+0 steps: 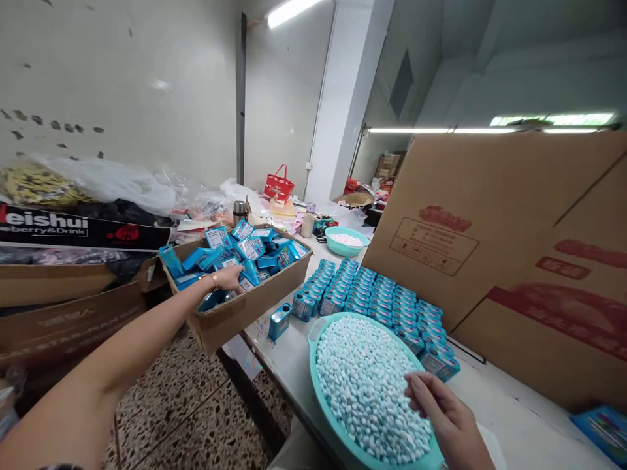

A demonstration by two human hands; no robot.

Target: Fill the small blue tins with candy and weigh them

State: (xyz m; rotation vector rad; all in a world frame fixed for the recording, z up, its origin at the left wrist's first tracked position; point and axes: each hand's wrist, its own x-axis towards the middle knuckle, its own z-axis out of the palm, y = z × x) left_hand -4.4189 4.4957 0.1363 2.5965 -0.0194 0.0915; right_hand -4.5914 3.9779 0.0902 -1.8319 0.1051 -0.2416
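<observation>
The small blue rectangular boxes with printed labels [249, 248] lie in a loose heap in an open brown cardboard carton [255, 308], which is to the left of the turquoise plastic basin [314, 369] and farther than it. The left hand [228, 277] reaches into this heap; its fingers point down and their tips are hidden, so I cannot tell whether they have hold of a box. The right hand [445, 408] is over the right side of the basin, above the pale blue pebble-like pieces [367, 382]; its fingers are curled, the thumb close to them, and I cannot tell if a piece is between them.

One single blue box [280, 322] stands upright between basin and carton, near the edge of the white table [497, 385]. Close rows of upright blue boxes [360, 287] stand just behind the basin, before a large brown cardboard panel [490, 248].

The carton seems to reach past the table edge, so a strong push downward might tip it. A sleeve or elbow might knock the single box off, and a careless right wrist could spill pieces over the rim.
</observation>
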